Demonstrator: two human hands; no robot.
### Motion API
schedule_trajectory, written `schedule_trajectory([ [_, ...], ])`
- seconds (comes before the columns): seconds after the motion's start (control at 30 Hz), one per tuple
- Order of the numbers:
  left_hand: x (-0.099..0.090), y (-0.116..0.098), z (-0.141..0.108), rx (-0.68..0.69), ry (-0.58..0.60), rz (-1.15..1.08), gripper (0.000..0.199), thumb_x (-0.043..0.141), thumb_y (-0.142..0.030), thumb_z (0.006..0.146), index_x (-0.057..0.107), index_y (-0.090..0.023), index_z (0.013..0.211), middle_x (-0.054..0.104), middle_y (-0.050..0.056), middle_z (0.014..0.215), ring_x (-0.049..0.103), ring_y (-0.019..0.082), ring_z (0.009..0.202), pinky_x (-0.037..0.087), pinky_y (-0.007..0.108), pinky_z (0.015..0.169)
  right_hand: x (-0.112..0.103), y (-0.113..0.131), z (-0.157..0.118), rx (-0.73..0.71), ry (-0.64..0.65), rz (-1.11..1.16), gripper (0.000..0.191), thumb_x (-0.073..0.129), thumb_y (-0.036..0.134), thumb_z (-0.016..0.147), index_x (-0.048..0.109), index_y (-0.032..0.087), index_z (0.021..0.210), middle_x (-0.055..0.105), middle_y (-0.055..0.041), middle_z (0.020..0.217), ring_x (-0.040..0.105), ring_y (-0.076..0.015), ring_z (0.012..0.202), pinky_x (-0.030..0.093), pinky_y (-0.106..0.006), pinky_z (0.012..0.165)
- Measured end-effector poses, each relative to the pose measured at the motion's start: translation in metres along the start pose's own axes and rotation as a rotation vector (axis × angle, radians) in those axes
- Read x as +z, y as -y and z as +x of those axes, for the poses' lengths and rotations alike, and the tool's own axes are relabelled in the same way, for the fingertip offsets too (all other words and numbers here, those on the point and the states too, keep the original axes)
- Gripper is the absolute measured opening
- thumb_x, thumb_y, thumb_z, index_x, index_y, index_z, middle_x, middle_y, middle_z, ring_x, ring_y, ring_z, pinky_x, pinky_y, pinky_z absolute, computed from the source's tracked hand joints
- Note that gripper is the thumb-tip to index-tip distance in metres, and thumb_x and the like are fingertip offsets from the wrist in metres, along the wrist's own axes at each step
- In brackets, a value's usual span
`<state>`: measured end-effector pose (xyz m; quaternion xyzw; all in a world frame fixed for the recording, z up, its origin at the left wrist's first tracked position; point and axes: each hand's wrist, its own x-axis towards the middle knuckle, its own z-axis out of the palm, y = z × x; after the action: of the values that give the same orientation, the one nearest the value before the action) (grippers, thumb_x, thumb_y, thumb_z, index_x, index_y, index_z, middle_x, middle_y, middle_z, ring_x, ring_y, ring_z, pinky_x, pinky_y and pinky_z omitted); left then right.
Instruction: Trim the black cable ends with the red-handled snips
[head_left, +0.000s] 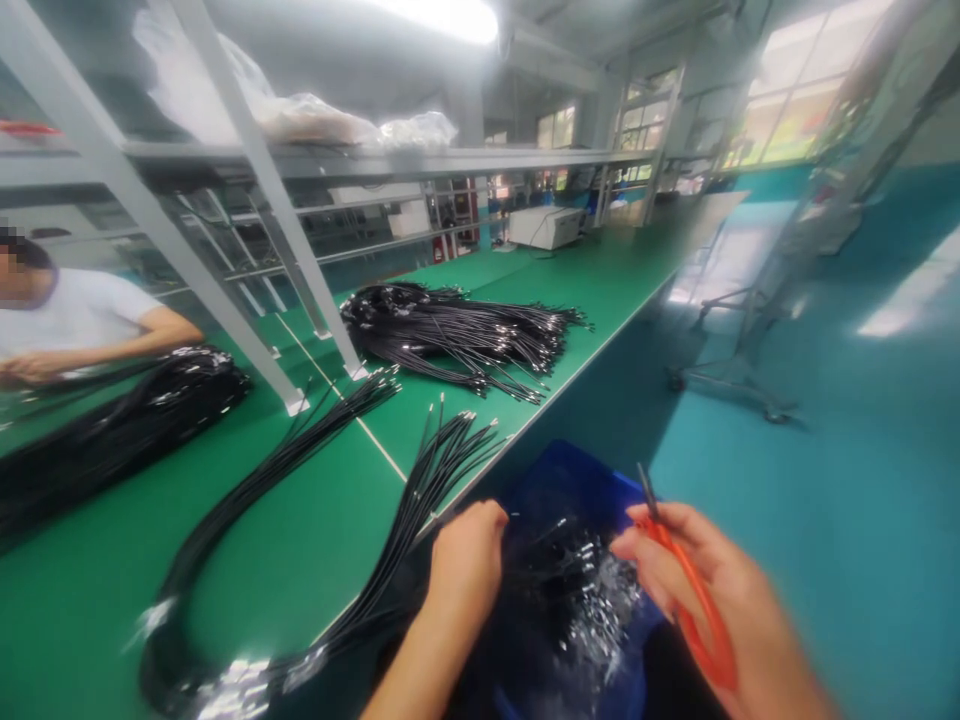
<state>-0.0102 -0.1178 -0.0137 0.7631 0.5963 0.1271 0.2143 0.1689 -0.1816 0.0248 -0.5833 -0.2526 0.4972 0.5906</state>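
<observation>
My left hand [466, 550] is closed in a fist over the table edge and the blue bin [574, 465]; whatever its fingers hold is hidden. Orange-handled scissors [694, 595] are in my right hand [724, 570], their dark blades pointing up and away. Beneath both hands the bin contains black pieces and shiny clear plastic scraps [600, 600], partly blurred. Beside my left arm, a bundle of black cables [202, 530] curves in a U on the green table [270, 590], with shiny clear wrapping at its near bend. Its metal-tipped ends fan out near the table edge.
A larger pile of black cables [457, 335] lies farther along the table. Grey shelf posts [277, 200] rise from the tabletop. Across the table, a person in a white shirt [90, 310] sits by another cable heap [135, 420]. A wheeled metal stand [739, 375] is on the right floor.
</observation>
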Motion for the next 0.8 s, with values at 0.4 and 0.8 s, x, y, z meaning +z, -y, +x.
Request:
schedule_trajectory([
  [0.4,0.039,-0.016,0.075,-0.093,0.301,0.039,0.027,0.058,-0.028,0.090,0.058,-0.017,0.114,0.062,0.008,0.115,0.063,0.022,0.096,0.053,0.042,0.080,0.004,-0.008,-0.008,-0.080,0.048,0.077,0.038,0.081,0.039,0.061,0.060,0.020,0.086,0.062,0.0042,0.058,0.046,-0.0077,0.042,0.037,-0.019,0.041],
  [0.8,-0.004,-0.018,-0.031,0.192,0.032,-0.879,0.017,0.059,-0.030,0.082,0.070,-0.019,0.089,0.063,0.002,0.076,0.058,0.017,0.070,0.046,0.025,0.066,0.040,-0.028,-0.017,-0.095,-0.092,0.247,0.032,0.077,0.026,0.059,0.060,0.021,0.086,0.068,0.0019,0.068,0.054,-0.0088,0.052,0.041,-0.017,0.047],
])
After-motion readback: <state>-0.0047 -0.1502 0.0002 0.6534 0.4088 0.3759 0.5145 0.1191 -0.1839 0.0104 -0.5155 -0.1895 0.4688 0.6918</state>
